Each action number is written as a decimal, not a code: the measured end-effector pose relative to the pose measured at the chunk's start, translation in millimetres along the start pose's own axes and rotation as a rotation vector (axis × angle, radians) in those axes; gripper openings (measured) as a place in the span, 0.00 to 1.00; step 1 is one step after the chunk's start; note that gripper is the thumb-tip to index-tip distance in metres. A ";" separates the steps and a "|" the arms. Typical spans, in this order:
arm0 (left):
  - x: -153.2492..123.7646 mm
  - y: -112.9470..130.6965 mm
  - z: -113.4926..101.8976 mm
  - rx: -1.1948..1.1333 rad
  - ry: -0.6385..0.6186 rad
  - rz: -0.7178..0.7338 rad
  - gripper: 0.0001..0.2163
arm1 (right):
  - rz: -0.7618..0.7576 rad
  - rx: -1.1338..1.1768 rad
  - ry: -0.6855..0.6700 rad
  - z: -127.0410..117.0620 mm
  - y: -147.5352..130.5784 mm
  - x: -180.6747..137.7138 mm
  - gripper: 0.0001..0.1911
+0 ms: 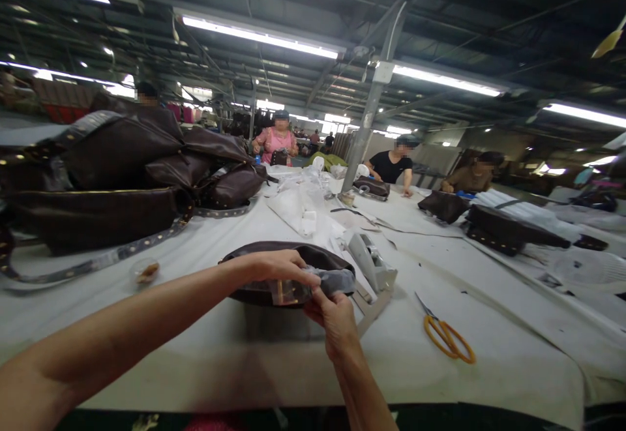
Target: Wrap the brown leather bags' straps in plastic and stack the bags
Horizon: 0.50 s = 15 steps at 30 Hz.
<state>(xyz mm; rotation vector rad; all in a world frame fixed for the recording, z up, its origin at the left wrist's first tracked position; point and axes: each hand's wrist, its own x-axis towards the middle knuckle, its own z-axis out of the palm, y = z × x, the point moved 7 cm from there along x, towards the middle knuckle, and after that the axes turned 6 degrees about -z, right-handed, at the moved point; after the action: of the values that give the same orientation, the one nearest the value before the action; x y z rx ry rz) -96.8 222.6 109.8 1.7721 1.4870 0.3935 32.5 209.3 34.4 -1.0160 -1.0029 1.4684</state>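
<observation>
Grip closed on both sides: bare left hand (286, 267) pinches greyish translucent plastic wrap (338, 280) between thumb and fingers; bare right hand (337, 323) pinches the same wrap right beside it, fingertips almost meeting. Wrap lies at near side of oval dark brown leather bag (317, 257), which sits on white-covered counter (205, 359) directly in front of the person. Gold-coloured detail shows through clear plastic on bag's near side, too blurred to identify. Grey-white tape dispenser (368, 267) just right of bag. Scissors with orange loop handles (447, 340) farther right, blades pointing away from person, well apart from both hands. Small clear round dish (137, 276) with brown contents, left of bag. Pile of dark brown leather bags (122, 157) at far left, dark studded strap (122, 250) lying along its near edge. Across counter: person in pink (276, 144), person in black short-sleeved top (390, 165), person in brown top (469, 180).
</observation>
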 end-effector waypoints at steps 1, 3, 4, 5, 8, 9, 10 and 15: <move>0.7 2.2 -0.6 0.029 -0.005 0.000 0.20 | 0.000 0.002 0.005 1.3 -1.6 1.7 0.25; 3.4 4.5 -2.8 0.020 -0.032 -0.033 0.18 | 0.007 0.013 -0.005 4.1 -6.8 6.1 0.24; 5.3 4.1 -4.6 -0.026 -0.053 -0.074 0.17 | 0.014 0.016 -0.021 5.4 -10.7 8.7 0.24; 7.6 2.9 -6.8 -0.089 -0.078 -0.125 0.16 | 0.019 0.019 -0.048 6.6 -15.5 11.6 0.24; 15.8 -2.5 -17.1 -0.248 -0.136 -0.295 0.14 | 0.010 0.034 -0.205 12.0 -33.1 20.1 0.24; 18.8 -3.8 -20.3 -0.275 -0.164 -0.340 0.13 | -0.014 0.030 -0.266 13.7 -38.8 22.3 0.23; 21.7 -4.7 -22.5 -0.294 -0.199 -0.375 0.13 | -0.060 0.008 -0.312 14.4 -44.3 24.4 0.23; 33.7 -4.1 -21.2 -0.358 -0.350 -0.448 0.11 | -0.627 -0.525 -0.048 -0.1 -66.9 28.0 0.14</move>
<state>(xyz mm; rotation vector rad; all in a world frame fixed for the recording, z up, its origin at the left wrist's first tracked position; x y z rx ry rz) -104.7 261.8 112.6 1.1196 1.4042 0.1011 48.7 244.3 95.8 -0.8998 -1.6153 0.7266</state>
